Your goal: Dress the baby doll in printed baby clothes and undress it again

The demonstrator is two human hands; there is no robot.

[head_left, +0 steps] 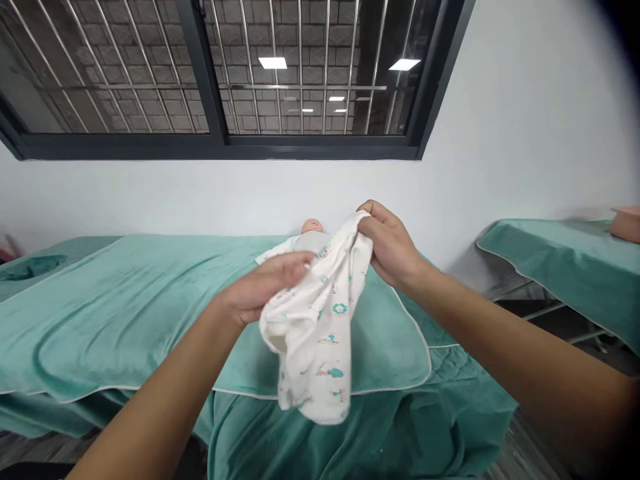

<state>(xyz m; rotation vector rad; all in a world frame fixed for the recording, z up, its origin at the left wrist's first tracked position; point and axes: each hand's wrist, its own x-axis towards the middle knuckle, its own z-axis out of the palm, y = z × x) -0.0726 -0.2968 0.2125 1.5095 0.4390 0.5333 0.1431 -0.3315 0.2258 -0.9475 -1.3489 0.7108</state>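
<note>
A small white baby garment (317,333) with a teal and pink print hangs in the air above the bed. My right hand (390,250) pinches its top edge. Lower down, my left hand (263,290) grips the bunched cloth at its left side. Behind the garment a baby doll (311,230) lies on its back on the teal towel (125,313); only its head and one white sleeve show.
The bed (415,427) is covered in teal sheets and stands against a white wall under a barred window (215,73). A second teal-covered bed (560,267) stands at the right, with a pinkish object (626,223) on it. A gap of floor lies between the beds.
</note>
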